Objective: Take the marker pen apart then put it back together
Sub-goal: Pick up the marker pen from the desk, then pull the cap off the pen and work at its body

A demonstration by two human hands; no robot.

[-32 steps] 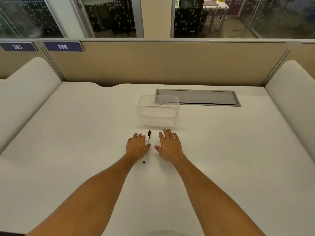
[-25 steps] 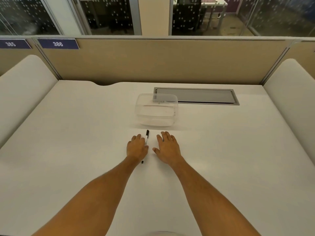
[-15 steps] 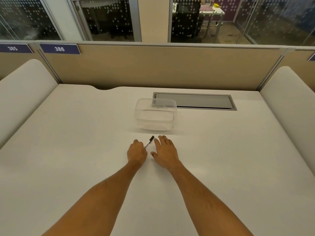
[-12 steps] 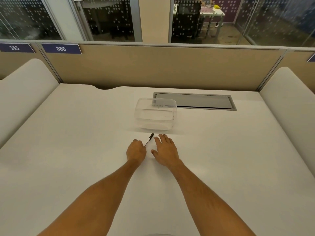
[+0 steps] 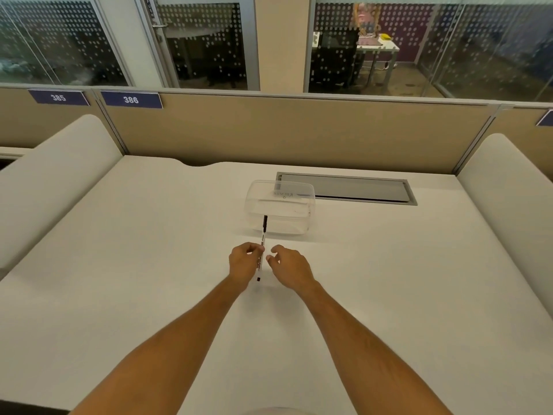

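A slim white marker pen (image 5: 262, 241) with a black cap at its far end and a black tip at its near end is held above the white table (image 5: 119, 265). My left hand (image 5: 244, 263) grips the pen's middle between thumb and fingers, and the pen points away from me, almost upright in the view. My right hand (image 5: 288, 266) hovers just right of the pen with its fingers curled and apart, not touching it. The pen looks whole, with its cap on.
A clear plastic container (image 5: 281, 206) stands just beyond the hands, behind the pen's capped end. A grey cable hatch (image 5: 353, 188) is set into the table at the back right. Beige partition walls (image 5: 284, 130) and padded side panels enclose the desk.
The pen lay on the table between my flat hands. My left hand closed on it and lifted it, swinging its capped end up. My right hand rose off the table and curled its fingers.
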